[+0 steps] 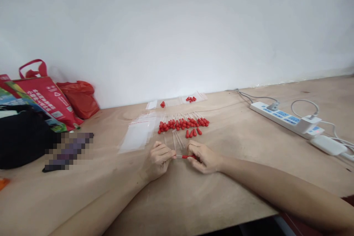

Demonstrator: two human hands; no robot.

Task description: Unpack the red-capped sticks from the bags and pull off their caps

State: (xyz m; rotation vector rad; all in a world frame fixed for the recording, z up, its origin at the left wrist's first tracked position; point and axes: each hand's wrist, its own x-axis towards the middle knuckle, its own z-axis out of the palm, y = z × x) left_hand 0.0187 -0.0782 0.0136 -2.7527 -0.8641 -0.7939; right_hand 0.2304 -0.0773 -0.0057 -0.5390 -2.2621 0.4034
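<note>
Near the table's front, my left hand (161,158) pinches a clear dropper tube (179,156). Its far end meets a red rubber bulb (185,157), which the fingers of my right hand (203,157) grip. How deep the tube sits in the bulb is too small to tell. Just beyond my hands lie a few loose clear tubes (177,139) and several loose red bulbs (193,133). Behind these is a row of droppers (182,123), red bulbs toward me and thin tubes pointing to the wall.
Clear zip bags (139,132) lie left of the row; more bags (174,101) with red bulbs on them are near the wall. A white power strip (284,118) with cables is at right. At left are a red shopping bag (49,96), a black bag (24,140) and a blurred-out object (69,151).
</note>
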